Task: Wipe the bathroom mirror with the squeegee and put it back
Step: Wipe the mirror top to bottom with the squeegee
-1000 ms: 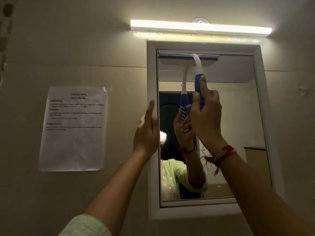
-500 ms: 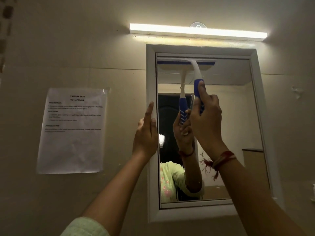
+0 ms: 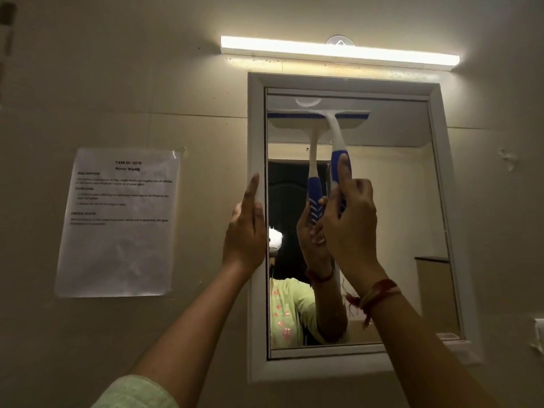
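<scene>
Right hand (image 3: 348,228) wrapped around the blue grip of the squeegee (image 3: 334,134), one finger extended up along the handle; above the hand the white neck rises to the blade, which lies level against the upper glass of the mirror (image 3: 397,216), up and slightly left of the knuckles. Left hand (image 3: 245,231) open, fingers straight and pointing upward, resting flat on the left side of the white mirror frame (image 3: 255,128), beside the right hand and apart from it. A printed sheet (image 3: 117,222) hangs on the wall left of the left hand, and a lit tube light (image 3: 338,53) runs above both hands.
</scene>
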Available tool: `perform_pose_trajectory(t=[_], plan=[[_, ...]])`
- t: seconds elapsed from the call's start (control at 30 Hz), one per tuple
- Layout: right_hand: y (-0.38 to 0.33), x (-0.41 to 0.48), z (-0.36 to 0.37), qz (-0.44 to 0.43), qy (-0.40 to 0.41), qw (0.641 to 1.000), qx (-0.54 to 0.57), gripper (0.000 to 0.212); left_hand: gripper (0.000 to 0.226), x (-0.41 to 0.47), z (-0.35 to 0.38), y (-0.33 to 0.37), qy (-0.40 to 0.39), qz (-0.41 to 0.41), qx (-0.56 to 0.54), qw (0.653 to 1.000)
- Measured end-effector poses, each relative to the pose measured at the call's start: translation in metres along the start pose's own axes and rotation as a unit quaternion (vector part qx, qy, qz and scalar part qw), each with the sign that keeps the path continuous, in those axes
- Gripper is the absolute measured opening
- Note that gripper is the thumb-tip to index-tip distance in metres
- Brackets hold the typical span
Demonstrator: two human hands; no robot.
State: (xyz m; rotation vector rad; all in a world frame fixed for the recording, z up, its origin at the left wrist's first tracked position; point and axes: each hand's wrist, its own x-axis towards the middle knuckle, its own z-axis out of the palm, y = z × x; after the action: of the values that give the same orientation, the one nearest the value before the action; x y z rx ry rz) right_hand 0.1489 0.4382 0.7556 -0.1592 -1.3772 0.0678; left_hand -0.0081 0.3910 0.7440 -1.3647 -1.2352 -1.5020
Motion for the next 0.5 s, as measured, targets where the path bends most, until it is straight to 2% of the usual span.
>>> perform_pose_trajectory(t=[0.17,0.4,0.5], plan=[[0.015,-0.044,-0.013,-0.011,-0.016,1.000,-0.001,0.056,0.046,0.000,0.000,0.002,-0.001,-0.002,0.002,1.000],[0.007,-0.012,0.003,0.011,0.004,1.000,0.022,0.053,0.048,0.000,0.000,0.000,-0.010,-0.007,-0.006,1.000],[0.009,-0.029,0.005,0.014,-0.002,1.000,0.028,0.054,0.051,-0.001,-0.001,0.002,-0.014,-0.002,-0.007,1.000]])
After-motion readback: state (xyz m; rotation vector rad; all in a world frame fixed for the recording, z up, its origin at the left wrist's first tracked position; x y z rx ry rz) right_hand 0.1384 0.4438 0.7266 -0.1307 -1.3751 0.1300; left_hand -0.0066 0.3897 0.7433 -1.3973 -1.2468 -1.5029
